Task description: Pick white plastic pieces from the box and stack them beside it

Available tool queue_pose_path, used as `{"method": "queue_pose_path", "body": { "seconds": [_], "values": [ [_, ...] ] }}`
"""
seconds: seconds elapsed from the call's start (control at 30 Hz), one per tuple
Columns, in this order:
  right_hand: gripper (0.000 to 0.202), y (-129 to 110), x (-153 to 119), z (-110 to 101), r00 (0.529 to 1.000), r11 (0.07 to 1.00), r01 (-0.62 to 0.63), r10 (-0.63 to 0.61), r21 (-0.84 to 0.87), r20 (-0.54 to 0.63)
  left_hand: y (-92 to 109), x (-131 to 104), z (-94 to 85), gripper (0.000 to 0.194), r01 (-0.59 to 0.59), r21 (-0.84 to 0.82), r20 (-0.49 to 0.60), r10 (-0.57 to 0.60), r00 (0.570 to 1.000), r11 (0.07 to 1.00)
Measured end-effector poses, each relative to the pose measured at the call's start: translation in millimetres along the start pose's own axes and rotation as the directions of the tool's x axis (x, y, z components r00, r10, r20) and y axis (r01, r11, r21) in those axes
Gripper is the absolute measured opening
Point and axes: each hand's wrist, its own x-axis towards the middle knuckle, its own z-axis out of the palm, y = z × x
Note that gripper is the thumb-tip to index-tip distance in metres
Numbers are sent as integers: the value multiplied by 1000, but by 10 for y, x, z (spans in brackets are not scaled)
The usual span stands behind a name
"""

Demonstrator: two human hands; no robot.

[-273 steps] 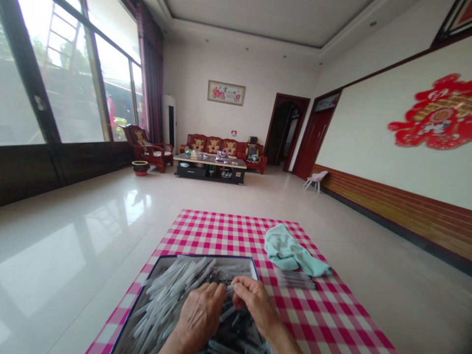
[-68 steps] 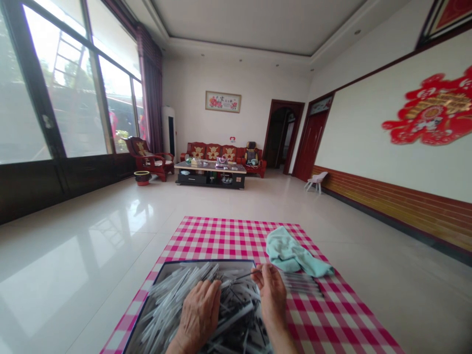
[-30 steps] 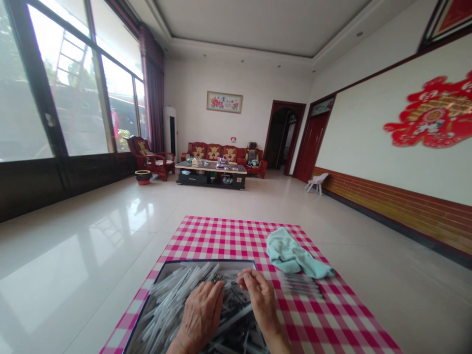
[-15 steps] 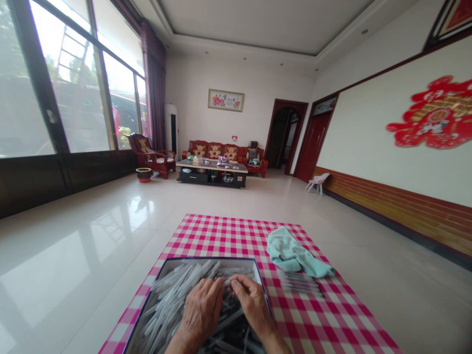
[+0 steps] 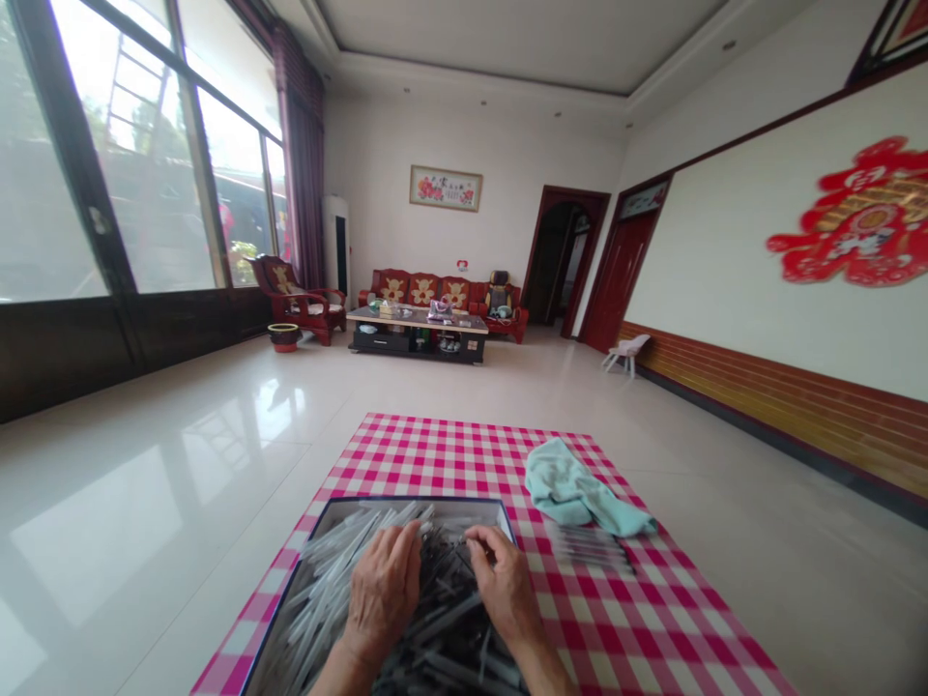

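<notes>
The wide floor of glossy pale tiles [image 5: 217,464] is seen around a pink-and-white checked cloth [image 5: 449,454], on which a blue-rimmed rectangular box [image 5: 500,514] is placed. The left hand [image 5: 386,585] and right hand [image 5: 504,582] are held, fingers bent, over translucent plastic tubes [image 5: 328,585] inside it; whether anything is gripped cannot be told.

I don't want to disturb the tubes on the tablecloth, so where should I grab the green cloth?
Probably pinch the green cloth by its bunched far-left part, from above, with the right hand. Its folds stand up there, while its near edge lies close by the row of tubes; whether it touches them is unclear.
</notes>
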Motion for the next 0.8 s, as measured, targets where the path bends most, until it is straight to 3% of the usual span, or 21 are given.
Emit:
{"method": "queue_pose_path", "body": {
  "seconds": [0.13,0.43,0.6,0.8],
  "values": [
    [21,56,40,-12,999,999,-34,35,-20,13,-30,16,-1,23,24,42,-35,-22,999,999],
    [16,-6,25,44,983,995,-28,45,-97,175,-25,5,12,23,27,23,-35,-26,999,999],
    [18,-34,77,-85,981,993,-58,76,-105,176,-11,21,-8,24,31,18,-41,-30,999,999],
    [16,-250,8,-255,935,995,-40,70,-95,346,-2,37,-18,26,25,2,-42,-25,999,1000]
  ]
}}
